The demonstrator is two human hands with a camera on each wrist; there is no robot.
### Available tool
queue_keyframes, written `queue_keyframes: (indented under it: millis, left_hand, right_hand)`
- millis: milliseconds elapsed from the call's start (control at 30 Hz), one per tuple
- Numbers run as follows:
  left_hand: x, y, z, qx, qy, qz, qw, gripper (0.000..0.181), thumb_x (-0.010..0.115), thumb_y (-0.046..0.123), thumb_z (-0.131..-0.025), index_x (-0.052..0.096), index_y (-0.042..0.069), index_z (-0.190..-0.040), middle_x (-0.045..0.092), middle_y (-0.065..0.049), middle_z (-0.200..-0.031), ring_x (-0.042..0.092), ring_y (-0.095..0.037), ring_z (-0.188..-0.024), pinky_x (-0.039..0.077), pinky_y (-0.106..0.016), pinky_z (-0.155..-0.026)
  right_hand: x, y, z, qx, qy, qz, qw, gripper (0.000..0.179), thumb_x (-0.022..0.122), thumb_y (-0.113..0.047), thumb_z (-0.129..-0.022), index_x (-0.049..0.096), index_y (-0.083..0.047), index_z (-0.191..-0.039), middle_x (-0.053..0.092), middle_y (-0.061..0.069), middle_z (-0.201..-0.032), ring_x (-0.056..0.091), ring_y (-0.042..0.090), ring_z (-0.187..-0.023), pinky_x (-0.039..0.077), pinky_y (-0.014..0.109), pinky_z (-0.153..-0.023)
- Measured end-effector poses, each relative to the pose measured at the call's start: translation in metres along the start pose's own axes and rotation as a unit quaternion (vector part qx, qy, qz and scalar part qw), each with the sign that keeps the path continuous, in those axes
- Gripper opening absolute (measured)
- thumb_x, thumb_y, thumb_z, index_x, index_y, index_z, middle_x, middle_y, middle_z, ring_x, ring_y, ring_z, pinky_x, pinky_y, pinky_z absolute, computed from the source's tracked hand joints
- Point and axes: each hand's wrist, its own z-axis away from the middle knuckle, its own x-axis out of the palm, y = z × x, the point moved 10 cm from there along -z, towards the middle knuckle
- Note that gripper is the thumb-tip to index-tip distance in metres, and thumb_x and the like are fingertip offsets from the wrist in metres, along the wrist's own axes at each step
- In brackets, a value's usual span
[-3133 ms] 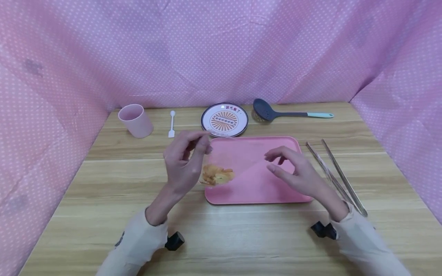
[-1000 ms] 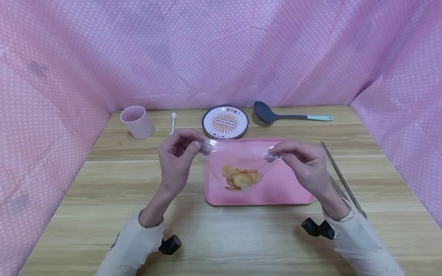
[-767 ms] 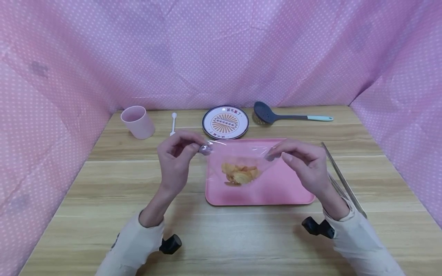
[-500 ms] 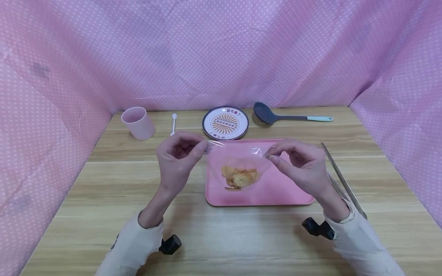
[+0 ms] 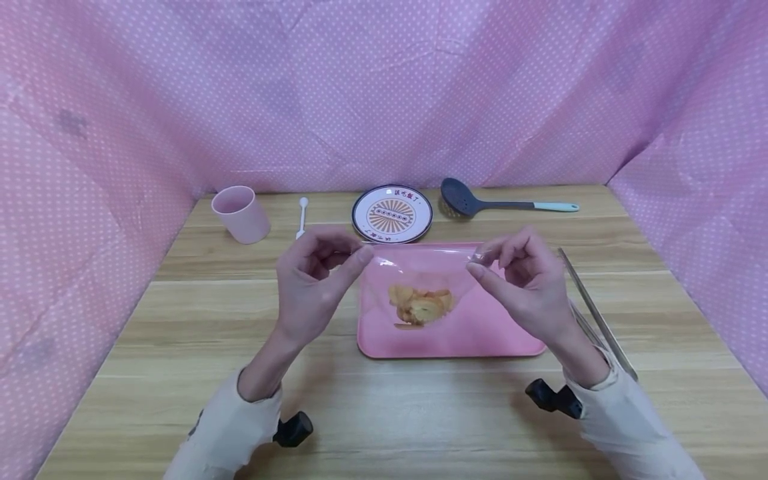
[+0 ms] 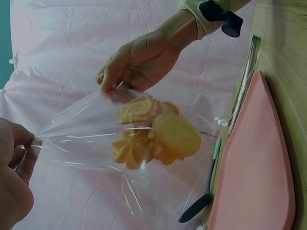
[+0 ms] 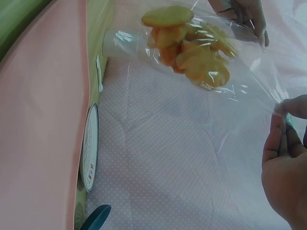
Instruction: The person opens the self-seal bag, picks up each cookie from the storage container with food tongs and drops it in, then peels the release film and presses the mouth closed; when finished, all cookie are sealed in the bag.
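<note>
A clear plastic bag [image 6: 81,148] hangs stretched between my two hands, above the pink tray [image 5: 480,337]. Inside it, several golden-brown pieces [image 5: 423,307] that look like cookies lie bunched at the bottom; some have ridged, flower-like shapes [image 6: 132,151]. My left hand [image 5: 318,287] pinches one upper corner of the bag between thumb and fingers. At the opposite upper corner, my right hand [image 5: 528,287] pinches the film the same way, as the right wrist view also shows. I cannot tell whether the bag's mouth is parted.
Along the table's back stand a pink cup [image 5: 241,215], a white stirring stick [image 5: 303,215], a patterned plate [image 5: 392,213] and a slotted spoon [image 5: 462,199]. Metal tongs [image 5: 594,307] lie right of the tray, partly behind my right hand. A pink dotted curtain [image 5: 384,93] surrounds the table.
About three seconds ago only my left hand held the bag and my right hand was apart from it. The bag has moved rightward, and both hands now pinch its top, shifting their fingers slightly.
</note>
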Motion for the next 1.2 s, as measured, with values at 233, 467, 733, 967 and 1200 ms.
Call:
queue_keyframes:
  millis: [233, 467, 733, 967, 1200]
  left_hand:
    - [0.005, 0.004, -0.002, 0.035, -0.023, 0.009, 0.9991, 0.015, 0.071, -0.017, -0.087, 0.063, -0.020, -0.100, 0.072, -0.010, -0.097, 0.070, -0.012, -0.086, 0.061, -0.025, -0.076]
    - [0.024, 0.014, -0.007, 0.081, -0.045, -0.005, 0.9957, 0.021, 0.070, -0.025, -0.081, 0.065, -0.018, -0.100, 0.069, -0.027, -0.094, 0.071, -0.016, -0.088, 0.062, -0.029, -0.076]
    - [0.039, 0.020, -0.007, 0.118, -0.075, -0.074, 0.9873, 0.022, 0.072, -0.022, -0.083, 0.068, -0.011, -0.102, 0.072, -0.020, -0.096, 0.070, -0.022, -0.084, 0.062, -0.027, -0.075]
    - [0.045, 0.015, -0.002, 0.117, -0.078, -0.072, 0.9874, 0.027, 0.071, -0.024, -0.082, 0.066, -0.012, -0.106, 0.070, -0.022, -0.100, 0.071, -0.022, -0.088, 0.063, -0.031, -0.077]
    - [0.043, -0.005, 0.000, 0.036, -0.101, -0.077, 0.9913, 0.026, 0.075, -0.012, -0.087, 0.068, -0.010, -0.112, 0.073, -0.016, -0.099, 0.071, -0.026, -0.084, 0.061, -0.028, -0.075]
  right_hand:
    - [0.003, 0.006, -0.003, 0.037, -0.041, 0.011, 0.9984, 0.037, 0.066, 0.014, -0.093, 0.041, 0.023, -0.118, 0.065, 0.013, -0.098, 0.063, 0.021, -0.091, 0.055, 0.025, -0.080]
    - [0.010, 0.014, -0.006, 0.082, -0.090, 0.110, 0.9864, 0.047, 0.066, 0.021, -0.085, 0.055, 0.013, -0.130, 0.060, 0.011, -0.092, 0.058, 0.020, -0.088, 0.051, 0.025, -0.079]
    - [0.046, 0.006, -0.023, 0.030, -0.168, 0.268, 0.9482, 0.031, 0.078, -0.007, -0.091, 0.070, -0.007, -0.121, 0.067, -0.002, -0.111, 0.060, 0.018, -0.104, 0.050, 0.031, -0.091]
    - [0.072, 0.003, -0.035, 0.002, -0.227, 0.280, 0.9329, 0.016, 0.073, 0.005, -0.091, 0.069, -0.007, -0.100, 0.064, -0.005, -0.091, 0.058, 0.010, -0.087, 0.051, 0.027, -0.076]
    - [0.073, 0.003, -0.036, 0.006, -0.235, 0.267, 0.9346, 0.016, 0.074, 0.006, -0.091, 0.068, -0.009, -0.097, 0.062, -0.007, -0.088, 0.057, 0.009, -0.085, 0.049, 0.026, -0.073]
